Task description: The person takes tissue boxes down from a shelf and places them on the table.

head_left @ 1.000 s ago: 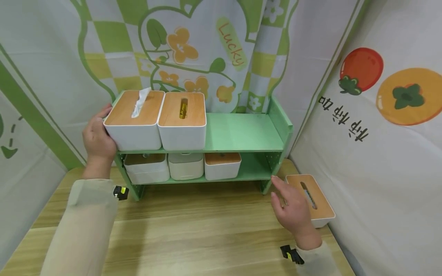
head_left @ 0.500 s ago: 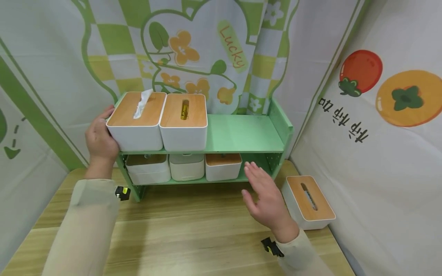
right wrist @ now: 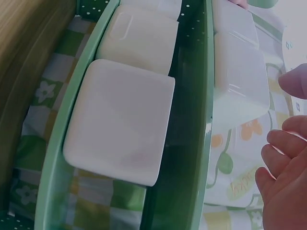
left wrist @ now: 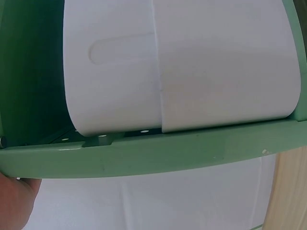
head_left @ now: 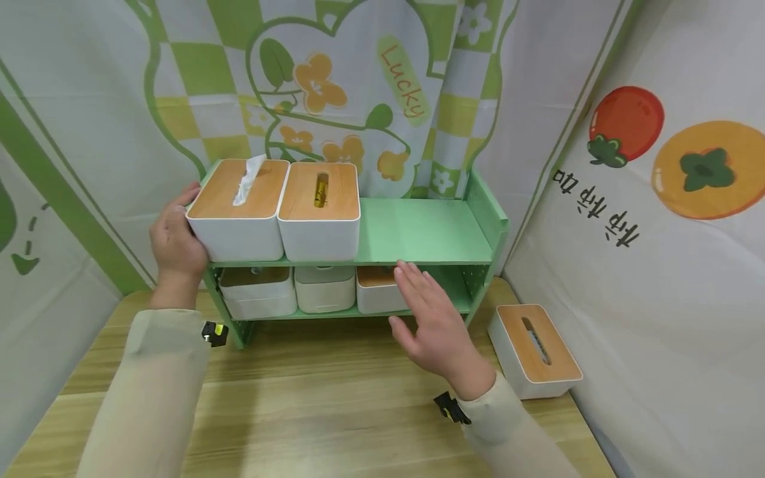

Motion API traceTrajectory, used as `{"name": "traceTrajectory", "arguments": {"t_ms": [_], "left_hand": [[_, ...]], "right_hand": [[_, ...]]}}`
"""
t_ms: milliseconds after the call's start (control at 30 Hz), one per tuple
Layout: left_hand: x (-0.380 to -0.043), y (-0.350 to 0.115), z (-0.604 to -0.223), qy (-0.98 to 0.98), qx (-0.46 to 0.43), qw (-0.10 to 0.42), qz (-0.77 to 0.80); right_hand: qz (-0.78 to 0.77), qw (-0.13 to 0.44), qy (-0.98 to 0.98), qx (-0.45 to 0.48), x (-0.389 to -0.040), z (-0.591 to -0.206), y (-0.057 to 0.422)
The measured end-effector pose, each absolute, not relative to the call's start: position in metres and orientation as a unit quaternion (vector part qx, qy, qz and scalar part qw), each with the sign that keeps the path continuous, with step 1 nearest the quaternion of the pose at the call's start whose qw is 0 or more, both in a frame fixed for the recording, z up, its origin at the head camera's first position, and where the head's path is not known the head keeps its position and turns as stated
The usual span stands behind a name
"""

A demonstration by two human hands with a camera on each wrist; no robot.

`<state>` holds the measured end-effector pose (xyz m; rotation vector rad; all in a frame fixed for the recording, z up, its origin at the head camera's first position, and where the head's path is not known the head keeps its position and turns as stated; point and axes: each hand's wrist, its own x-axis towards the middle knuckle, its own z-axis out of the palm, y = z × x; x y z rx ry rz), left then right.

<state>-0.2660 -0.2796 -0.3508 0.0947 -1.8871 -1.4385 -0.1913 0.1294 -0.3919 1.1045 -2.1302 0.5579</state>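
Resting at the left side of the tissue-topped box [head_left: 236,238] on the upper shelf [head_left: 424,229]: your left hand [head_left: 178,240], finger grip not discernible; your right hand [head_left: 433,325], fingers straight, thumb apart, before the rightmost box [head_left: 378,300] on the lower shelf [head_left: 457,284].

A white cloth curtain with printed green checks and orange flowers [head_left: 352,79] hangs at the upper middle. The white fabric wall [head_left: 669,285] at right shows a red printed tomato [head_left: 627,119]. A pale wood-grain tabletop [head_left: 323,392] spreads below, softly shining.
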Motion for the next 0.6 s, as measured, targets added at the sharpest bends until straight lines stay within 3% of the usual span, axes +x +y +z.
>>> {"name": "traceTrajectory", "arguments": {"t_ms": [600], "left_hand": [[-0.271,-0.281,-0.353,-0.73,0.033,0.392,-0.558]], "right_hand": [[0.181,0.312,-0.817,0.45,-0.214,-0.36,0.096]]}}
